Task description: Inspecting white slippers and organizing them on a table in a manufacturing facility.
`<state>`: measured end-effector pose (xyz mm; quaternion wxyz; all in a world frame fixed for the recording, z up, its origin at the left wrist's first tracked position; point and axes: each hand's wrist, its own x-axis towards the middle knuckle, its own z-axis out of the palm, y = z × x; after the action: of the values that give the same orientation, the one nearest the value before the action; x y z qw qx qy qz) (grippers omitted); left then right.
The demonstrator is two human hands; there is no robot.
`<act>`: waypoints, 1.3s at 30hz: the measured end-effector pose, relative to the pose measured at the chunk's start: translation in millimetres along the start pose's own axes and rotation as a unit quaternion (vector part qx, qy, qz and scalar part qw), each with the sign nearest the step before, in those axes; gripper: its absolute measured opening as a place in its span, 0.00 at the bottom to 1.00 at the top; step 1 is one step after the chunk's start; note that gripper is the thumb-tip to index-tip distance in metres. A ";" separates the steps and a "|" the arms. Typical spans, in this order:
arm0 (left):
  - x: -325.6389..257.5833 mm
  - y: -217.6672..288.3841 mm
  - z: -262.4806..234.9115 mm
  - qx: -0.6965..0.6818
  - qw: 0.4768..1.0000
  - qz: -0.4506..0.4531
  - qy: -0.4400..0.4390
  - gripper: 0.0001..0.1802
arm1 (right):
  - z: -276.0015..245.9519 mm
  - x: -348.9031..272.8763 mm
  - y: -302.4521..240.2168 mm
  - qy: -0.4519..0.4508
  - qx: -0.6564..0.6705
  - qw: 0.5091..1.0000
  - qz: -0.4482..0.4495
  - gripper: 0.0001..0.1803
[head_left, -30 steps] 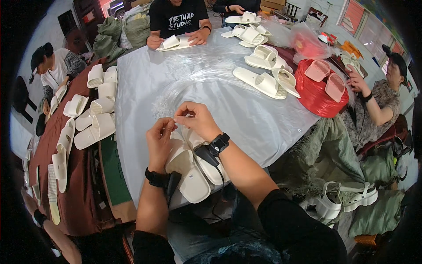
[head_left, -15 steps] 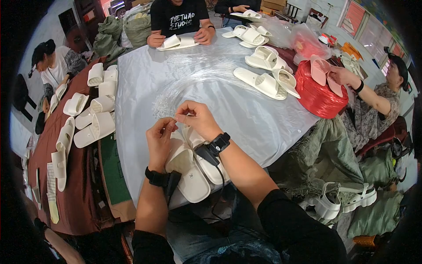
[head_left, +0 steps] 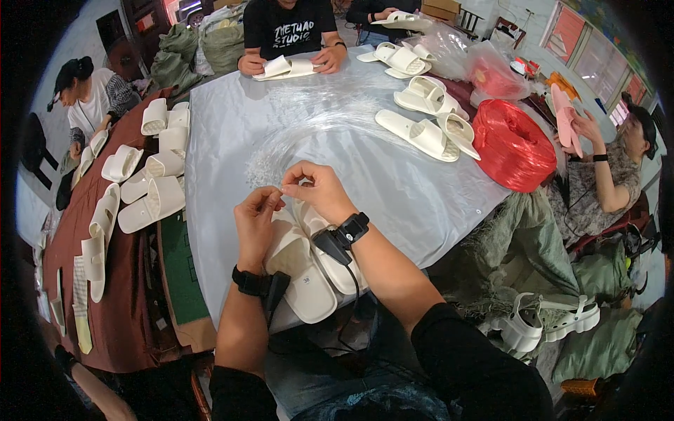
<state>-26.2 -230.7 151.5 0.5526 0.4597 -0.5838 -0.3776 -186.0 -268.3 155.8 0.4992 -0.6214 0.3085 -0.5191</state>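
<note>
Your left hand (head_left: 253, 221) and your right hand (head_left: 319, 193) meet near the middle of the frame, thumb and fingertips of each drawn together in a pinch; whatever may lie between them is too small to tell. Just below your hands, at the lower centre, a pair of cream slippers (head_left: 309, 291) lies side by side near the edge of the table, heels toward you, partly hidden by your wrists and the black wristbands (head_left: 353, 228). The grey sheet (head_left: 225, 140) on the table runs up toward the top of the frame, and beyond your fingertips a sweep of clear strands (head_left: 309, 125) curves across it. At the upper right, more cream slippers (head_left: 415, 133) lie next to a big red roll (head_left: 516, 149), beside which a co-worker holds up a pink slipper (head_left: 564, 118). At the top centre, another person has both hands on a white slipper (head_left: 284, 69). Along the left side, further pale slippers (head_left: 156, 203) lie near and on a brown cloth (head_left: 133, 281). White clogs (head_left: 523, 326) show at the lower right, beside green sacks (head_left: 597, 351).
</note>
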 end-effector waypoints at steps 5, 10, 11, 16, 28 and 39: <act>-0.2 -1.6 -1.4 0.005 1.000 -0.003 -0.003 0.08 | -0.1 -1.6 -1.9 0.000 -0.023 1.000 0.005 0.03; -0.4 -3.7 -4.0 0.018 0.999 -0.021 -0.016 0.06 | 1.7 -1.4 -2.3 -0.010 -0.029 0.999 0.013 0.02; 0.3 -4.9 -4.6 0.018 0.999 -0.021 -0.016 0.06 | 2.2 -1.0 -1.9 -0.012 -0.029 0.999 0.015 0.02; 1.8 -2.8 -3.4 0.012 1.000 -0.011 -0.019 0.07 | 1.2 -1.0 1.9 -0.004 -0.007 1.000 0.001 0.03; 0.1 -4.1 -1.8 -0.007 1.000 0.013 -0.006 0.08 | 2.2 -1.0 1.0 -0.019 0.013 1.000 0.020 0.04; -4.0 8.3 -3.9 -0.038 0.999 -0.006 -0.011 0.08 | 0.0 -8.7 -50.4 0.024 -0.183 0.976 -0.115 0.12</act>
<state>-23.5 -224.2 158.6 0.5608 0.4375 -0.5726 -0.4077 -195.2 -244.8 200.3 0.3063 -0.7211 0.3366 -0.5225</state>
